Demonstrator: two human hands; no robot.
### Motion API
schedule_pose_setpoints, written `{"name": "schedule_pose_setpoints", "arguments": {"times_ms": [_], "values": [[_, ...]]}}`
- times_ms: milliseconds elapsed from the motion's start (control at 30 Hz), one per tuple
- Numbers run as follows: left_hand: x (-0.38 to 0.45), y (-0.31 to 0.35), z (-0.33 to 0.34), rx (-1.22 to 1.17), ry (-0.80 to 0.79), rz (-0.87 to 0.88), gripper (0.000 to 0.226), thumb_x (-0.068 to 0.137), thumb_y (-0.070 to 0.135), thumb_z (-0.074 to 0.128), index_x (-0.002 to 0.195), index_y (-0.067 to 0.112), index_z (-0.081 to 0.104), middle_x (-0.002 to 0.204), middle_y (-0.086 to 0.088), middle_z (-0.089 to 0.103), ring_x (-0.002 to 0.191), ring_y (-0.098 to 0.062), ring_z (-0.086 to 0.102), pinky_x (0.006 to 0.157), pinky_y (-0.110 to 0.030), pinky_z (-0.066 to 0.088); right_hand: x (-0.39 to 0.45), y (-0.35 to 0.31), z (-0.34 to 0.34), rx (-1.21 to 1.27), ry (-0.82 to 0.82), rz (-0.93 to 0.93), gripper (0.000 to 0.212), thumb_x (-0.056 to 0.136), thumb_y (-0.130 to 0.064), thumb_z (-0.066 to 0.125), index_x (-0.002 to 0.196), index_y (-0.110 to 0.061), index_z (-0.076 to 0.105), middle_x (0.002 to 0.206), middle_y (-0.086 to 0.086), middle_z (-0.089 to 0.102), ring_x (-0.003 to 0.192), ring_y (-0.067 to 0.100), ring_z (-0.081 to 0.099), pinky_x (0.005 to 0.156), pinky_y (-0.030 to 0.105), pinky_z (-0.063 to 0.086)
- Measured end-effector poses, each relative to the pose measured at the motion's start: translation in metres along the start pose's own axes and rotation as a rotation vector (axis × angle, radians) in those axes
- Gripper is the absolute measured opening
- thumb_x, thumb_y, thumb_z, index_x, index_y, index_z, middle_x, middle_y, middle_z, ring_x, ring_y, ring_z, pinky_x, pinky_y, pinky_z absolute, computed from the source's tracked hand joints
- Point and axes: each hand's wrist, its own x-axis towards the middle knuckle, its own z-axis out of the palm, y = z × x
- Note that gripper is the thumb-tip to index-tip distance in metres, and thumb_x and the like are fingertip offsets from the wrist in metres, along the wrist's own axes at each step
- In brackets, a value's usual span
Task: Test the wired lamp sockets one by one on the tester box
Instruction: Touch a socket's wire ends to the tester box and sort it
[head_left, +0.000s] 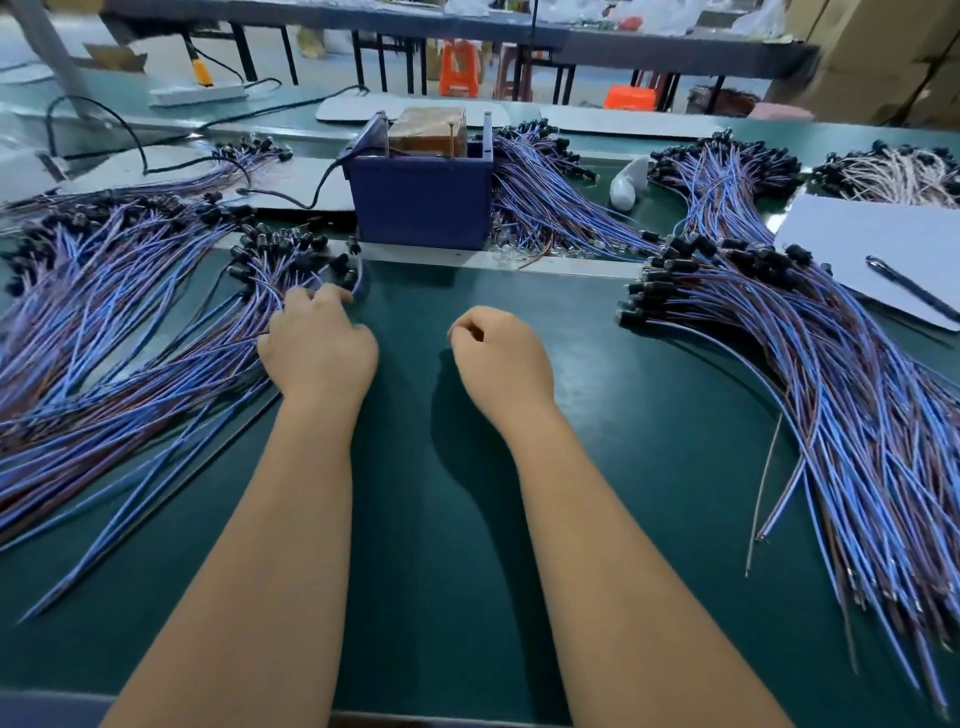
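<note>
I have one view only — a wide-angle camera worn on the person's head, looking forward and steeply down over the green table (623, 415). It sits close: both forearms enter from the bottom edge, the left hand (319, 348) and right hand (501, 358) landing near the middle. The blue tester box (421, 200) stands dead ahead, just beyond them. The lens bends straight lines at the edges — the far benches tilt along the top. With no second view, nothing overlaps.
</note>
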Motion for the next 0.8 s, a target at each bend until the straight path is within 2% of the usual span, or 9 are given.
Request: {"name": "schedule_pose_setpoints", "arguments": {"times_ms": [167,267,333,433,500,633,733,800], "values": [[-0.002,0.002,0.001,0.0,0.008,-0.007,0.042,0.093,0.022,0.051,0.134,0.016,0.052,0.132,-0.018,0.049,0.113,-0.039,0.053,0.095,-0.045,0.036,-0.005,-0.003,0.0,-0.055,-0.038,-0.028,0.021,0.094,-0.021,0.045,0.093,-0.021,0.067,0.095,-0.006,0.066,0.087,0.019,0.057,0.067,0.029,0.044],[-0.003,0.002,0.001,0.032,0.001,0.017,0.033,0.096,0.028,0.05,0.127,0.022,0.06,0.128,-0.016,0.052,0.11,-0.038,0.054,0.094,-0.043,0.036,-0.006,-0.003,-0.001,-0.058,-0.034,-0.034,0.021,0.094,-0.021,0.045,0.094,-0.02,0.067,0.096,-0.005,0.066,0.087,0.02,0.056,0.067,0.03,0.044],[-0.004,0.001,0.002,0.007,0.01,0.034,0.029,0.098,0.027,0.05,0.122,0.023,0.064,0.126,-0.015,0.052,0.102,-0.037,0.055,0.091,-0.043,0.037,-0.006,-0.002,-0.001,-0.05,-0.035,-0.034,0.021,0.094,-0.021,0.045,0.093,-0.021,0.067,0.096,-0.005,0.066,0.087,0.019,0.057,0.066,0.029,0.044],[-0.006,0.001,0.003,-0.169,0.096,0.033,0.023,0.096,0.021,0.053,0.114,0.018,0.069,0.121,-0.012,0.05,0.078,-0.029,0.049,0.07,-0.038,0.038,-0.006,-0.002,0.0,-0.047,-0.032,-0.039,0.021,0.094,-0.021,0.045,0.091,-0.022,0.066,0.094,-0.007,0.065,0.086,0.018,0.056,0.062,0.026,0.041],[-0.006,0.002,0.003,-0.28,0.188,0.042,0.021,0.094,0.018,0.055,0.11,0.017,0.07,0.116,-0.008,0.052,0.074,-0.024,0.047,0.064,-0.033,0.034,-0.005,-0.001,0.001,-0.041,-0.032,-0.032,0.021,0.093,-0.022,0.045,0.091,-0.022,0.066,0.092,-0.008,0.065,0.085,0.018,0.057,0.062,0.026,0.041],[-0.006,0.009,0.001,-0.521,0.26,0.153,0.017,0.092,0.015,0.059,0.102,0.018,0.072,0.107,0.001,0.064,0.078,-0.008,0.052,0.071,-0.022,0.039,-0.004,0.0,0.002,0.025,-0.026,0.0,0.021,0.092,-0.025,0.047,0.092,-0.024,0.067,0.089,-0.01,0.067,0.085,0.016,0.058,0.067,0.028,0.045],[-0.011,0.02,-0.002,-0.823,0.193,0.23,0.016,0.088,0.011,0.06,0.088,0.023,0.071,0.099,0.001,0.066,0.076,0.001,0.058,0.075,-0.014,0.045,-0.004,-0.002,0.0,0.159,0.025,0.001,0.02,0.094,-0.026,0.048,0.089,-0.02,0.067,0.077,-0.005,0.065,0.079,0.017,0.06,0.066,0.03,0.045],[-0.016,0.029,-0.003,-1.026,0.117,0.243,0.016,0.085,0.015,0.058,0.082,0.023,0.071,0.094,0.003,0.066,0.081,0.0,0.059,0.077,-0.013,0.045,-0.003,-0.005,-0.003,0.347,0.061,0.04,0.026,0.098,-0.027,0.045,0.087,-0.013,0.064,0.073,0.002,0.065,0.07,0.019,0.057,0.064,0.034,0.046]]}}
